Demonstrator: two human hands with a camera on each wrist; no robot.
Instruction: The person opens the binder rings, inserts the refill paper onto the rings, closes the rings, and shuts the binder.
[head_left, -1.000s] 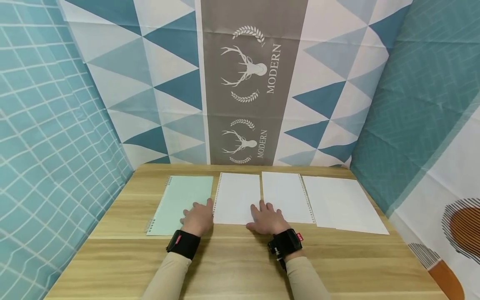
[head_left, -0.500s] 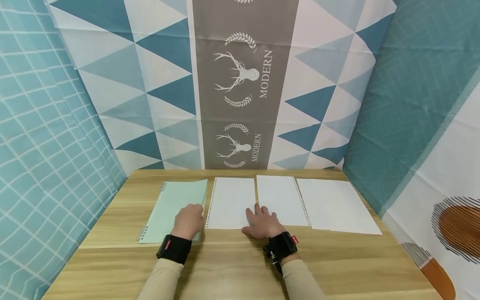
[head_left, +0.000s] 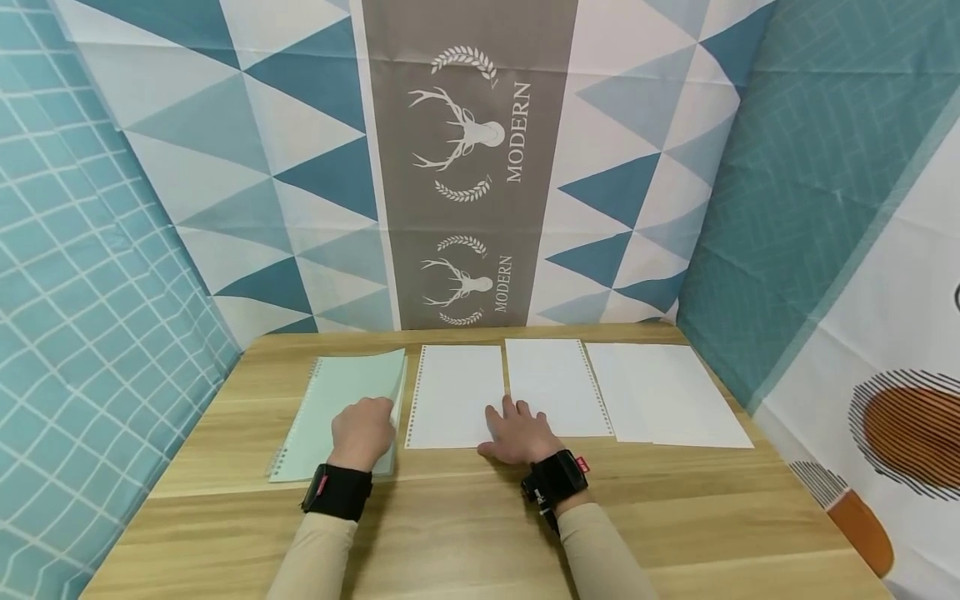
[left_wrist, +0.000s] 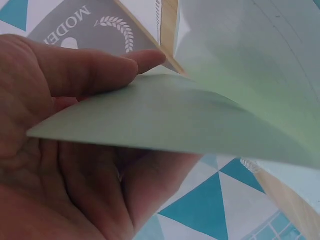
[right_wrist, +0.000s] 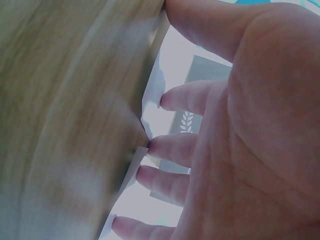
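Note:
At the left lies a spiral-bound notebook (head_left: 337, 387) with a pale green cover. My left hand (head_left: 362, 432) pinches the right edge of that cover, which bends up off the pages. In the left wrist view the green cover (left_wrist: 150, 120) passes between thumb and fingers, with a paler page (left_wrist: 250, 35) apart from it. Fingers spread, my right hand (head_left: 522, 433) rests across two white sheets with punched holes, a left one (head_left: 457, 396) and a right one (head_left: 553, 379). The fingertips (right_wrist: 172, 100) touch the sheets' near edges in the right wrist view.
More white sheets (head_left: 667, 392), overlapping and without visible holes, lie at the right of the wooden table (head_left: 450, 533). Patterned cloth (head_left: 465, 200) hangs behind the table's back edge and along both sides. A black band with a camera (head_left: 555, 479) sits on the right wrist.
My left hand has gone from lying over the notebook's right edge to pinching and lifting its cover. The right hand stays on the sheets. The head view has shifted slightly.

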